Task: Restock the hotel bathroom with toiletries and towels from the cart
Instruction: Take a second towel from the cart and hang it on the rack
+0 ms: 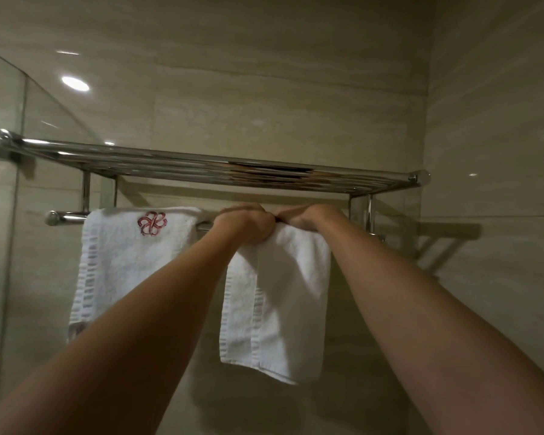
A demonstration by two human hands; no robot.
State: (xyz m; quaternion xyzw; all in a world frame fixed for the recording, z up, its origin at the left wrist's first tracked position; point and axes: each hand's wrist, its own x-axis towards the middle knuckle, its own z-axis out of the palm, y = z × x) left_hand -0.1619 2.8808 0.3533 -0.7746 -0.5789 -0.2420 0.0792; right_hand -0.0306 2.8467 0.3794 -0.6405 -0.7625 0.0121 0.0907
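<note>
A chrome towel rack [201, 164] is fixed to the tiled wall, with a rail [65, 217] under its shelf. A white towel with a red flower emblem [129, 255] hangs over the left part of the rail. A second white towel [283, 296] hangs folded at the middle of the rail. My left hand [244, 224] grips its top left edge at the rail. My right hand [308, 216] grips its top right edge, fingers curled over the rail. Both arms reach up and forward.
A glass shower panel [4, 215] stands at the left, close to the rack's end. Beige tiled walls meet in a corner [427, 120] at the right. The rack's top shelf carries nothing visible.
</note>
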